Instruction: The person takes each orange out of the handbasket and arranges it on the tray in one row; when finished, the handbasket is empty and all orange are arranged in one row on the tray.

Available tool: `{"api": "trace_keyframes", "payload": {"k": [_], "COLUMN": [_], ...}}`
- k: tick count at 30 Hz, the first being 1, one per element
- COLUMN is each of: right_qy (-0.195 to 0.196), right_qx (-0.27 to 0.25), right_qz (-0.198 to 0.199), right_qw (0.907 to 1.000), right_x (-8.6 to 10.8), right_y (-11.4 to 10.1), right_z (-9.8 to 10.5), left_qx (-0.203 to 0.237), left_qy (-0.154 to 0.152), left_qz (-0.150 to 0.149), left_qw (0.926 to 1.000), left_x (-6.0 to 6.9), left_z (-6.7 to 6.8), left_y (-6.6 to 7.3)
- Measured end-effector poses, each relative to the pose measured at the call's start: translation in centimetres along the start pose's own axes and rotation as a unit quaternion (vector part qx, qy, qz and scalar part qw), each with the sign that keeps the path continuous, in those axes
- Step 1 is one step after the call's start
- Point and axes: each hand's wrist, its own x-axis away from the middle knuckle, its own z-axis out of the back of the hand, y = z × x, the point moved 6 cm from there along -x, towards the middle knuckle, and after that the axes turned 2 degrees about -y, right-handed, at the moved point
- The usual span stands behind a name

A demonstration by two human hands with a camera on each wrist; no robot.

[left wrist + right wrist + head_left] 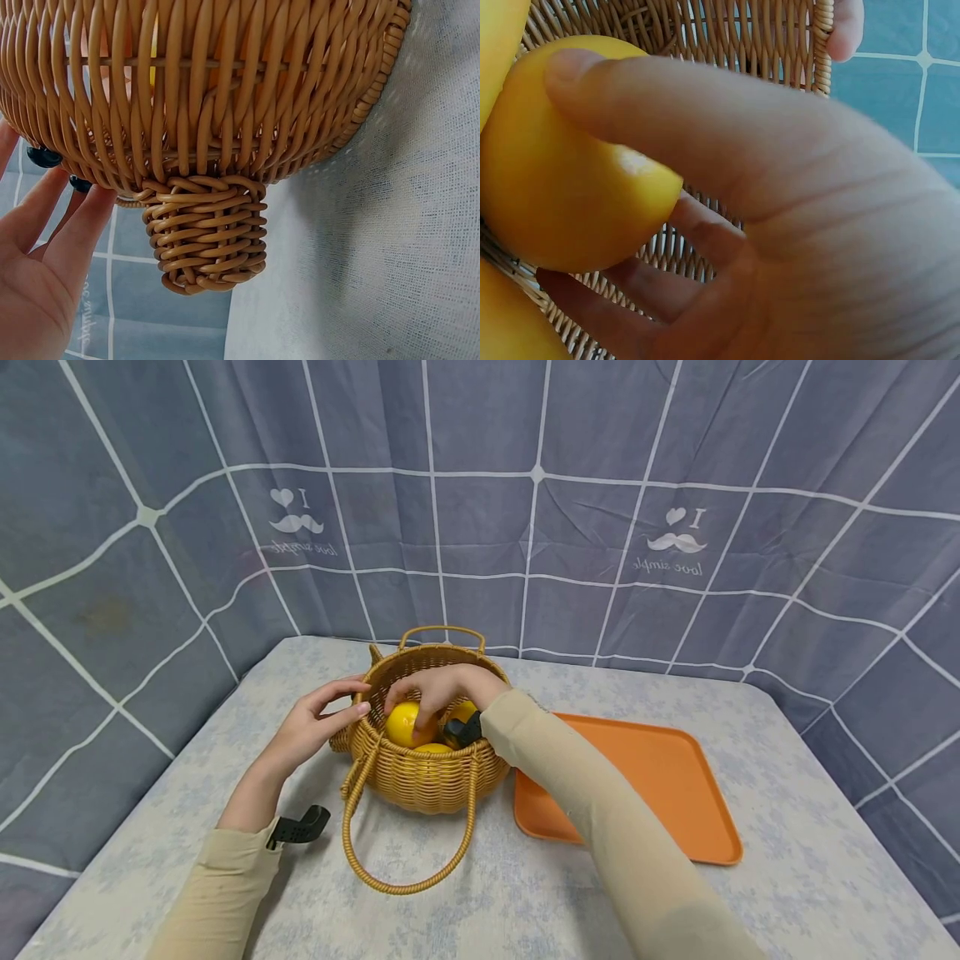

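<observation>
A brown wicker basket (pixel 427 781), with a stubby woven snout (pixel 206 236) and black bead eyes (pixel 43 157), stands on the table. My left hand (pixel 311 727) rests against its left side near the rim, fingers fairly straight; the left wrist view has those fingers (pixel 79 225) touching the weave beside the eyes. Inside the basket, my right hand (pixel 442 689) grips a smooth, round yellow fruit (pixel 577 165), thumb on top and fingers curled around its far side. Other yellow fruits (pixel 433 748) lie around it, partly hidden by the rim and the hand.
An orange tray (pixel 660 777) lies right of the basket, partly beneath my right forearm. One basket handle (pixel 408 887) droops forward onto the pale patterned table (pixel 525 902); the other handle (pixel 442 628) stands up behind. A blue-grey curtain (pixel 480 527) surrounds the back and sides.
</observation>
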Motion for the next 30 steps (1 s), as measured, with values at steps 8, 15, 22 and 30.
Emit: {"api": "trace_keyframes", "payload": {"k": [8, 15, 22, 30], "right_qy": [0.007, 0.016, 0.039, 0.051], "right_qx": [0.029, 0.043, 0.062, 0.072], "right_qz": [0.004, 0.000, 0.003, 0.011], "right_qw": [0.9995, 0.9989, 0.9973, 0.9960], "right_x": [0.03, 0.06, -0.09, -0.38], "right_y": [-0.22, -0.17, 0.08, 0.11], "right_z": [0.21, 0.37, 0.59, 0.69], "left_qx": [0.000, 0.000, 0.003, 0.004], "left_qy": [0.000, -0.002, 0.000, -0.001], "left_qz": [0.000, -0.001, 0.000, -0.004], "left_qw": [1.0000, 1.0000, 1.0000, 1.0000], "left_x": [0.03, 0.08, 0.00, 0.04], "left_z": [0.02, 0.02, 0.00, 0.02], "left_y": [0.06, 0.05, 0.03, 0.04]}}
